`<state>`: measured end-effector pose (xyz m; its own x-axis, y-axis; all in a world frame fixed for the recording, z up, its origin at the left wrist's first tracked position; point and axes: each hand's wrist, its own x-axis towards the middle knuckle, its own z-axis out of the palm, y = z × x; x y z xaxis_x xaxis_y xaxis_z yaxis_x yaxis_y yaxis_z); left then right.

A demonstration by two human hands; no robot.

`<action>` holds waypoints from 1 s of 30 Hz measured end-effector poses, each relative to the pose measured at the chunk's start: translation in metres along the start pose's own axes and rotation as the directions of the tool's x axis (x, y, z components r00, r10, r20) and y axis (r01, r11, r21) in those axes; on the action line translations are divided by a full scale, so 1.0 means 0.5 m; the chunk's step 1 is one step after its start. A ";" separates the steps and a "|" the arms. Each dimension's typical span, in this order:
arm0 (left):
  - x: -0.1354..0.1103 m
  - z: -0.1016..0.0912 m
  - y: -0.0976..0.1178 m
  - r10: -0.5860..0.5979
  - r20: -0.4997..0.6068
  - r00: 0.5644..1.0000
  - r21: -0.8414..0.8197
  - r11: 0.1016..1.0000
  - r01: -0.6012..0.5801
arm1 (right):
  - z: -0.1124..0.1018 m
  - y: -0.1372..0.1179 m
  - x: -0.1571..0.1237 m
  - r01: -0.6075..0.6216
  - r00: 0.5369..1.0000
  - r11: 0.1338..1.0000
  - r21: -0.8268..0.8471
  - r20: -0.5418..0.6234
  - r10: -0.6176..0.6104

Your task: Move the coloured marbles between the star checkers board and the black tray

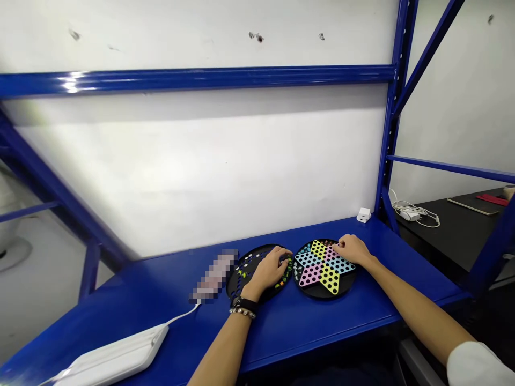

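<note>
A round Chinese checkers board [324, 268] with a coloured star of holes lies on the blue shelf [306, 321]. Left of it sits a black round tray [246, 268] holding several coloured marbles. My left hand [270, 269] rests in that tray, fingers curled down among the marbles at its right side; what they pinch is hidden. My right hand [353, 250] lies on the board's upper right edge, fingers bent with the tips at the star's top point. A dark watch and bead bracelet [243, 307] sit on my left wrist.
A white flat device [116, 358] with a cable lies at the front left. A blurred-out object [213, 276] sits left of the tray. A small white charger [363, 215] stands at the back wall. A black table [450, 225] with cables is to the right, behind blue uprights.
</note>
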<state>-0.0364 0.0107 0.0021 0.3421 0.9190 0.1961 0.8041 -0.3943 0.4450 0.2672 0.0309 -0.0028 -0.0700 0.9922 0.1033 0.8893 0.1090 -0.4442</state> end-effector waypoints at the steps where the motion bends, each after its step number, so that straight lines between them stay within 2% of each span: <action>1: 0.000 0.001 0.001 0.004 0.010 1.000 -0.008 1.000 -0.004 | -0.001 -0.001 0.000 0.001 1.000 1.000 0.001 0.001 -0.001; 11: -0.001 -0.007 -0.022 0.043 0.068 0.997 -0.019 0.999 -0.041 | -0.002 -0.001 -0.001 0.006 1.000 1.000 0.008 0.002 -0.006; 30: -0.007 -0.007 -0.009 0.008 0.146 0.989 -0.008 1.000 -0.007 | 0.006 0.005 0.004 0.032 0.999 0.999 0.034 -0.012 -0.031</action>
<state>-0.0429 0.0091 0.0024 0.4159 0.9067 0.0699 0.7978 -0.4007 0.4504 0.2678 0.0333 -0.0064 -0.0923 0.9875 0.1280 0.8706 0.1424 -0.4710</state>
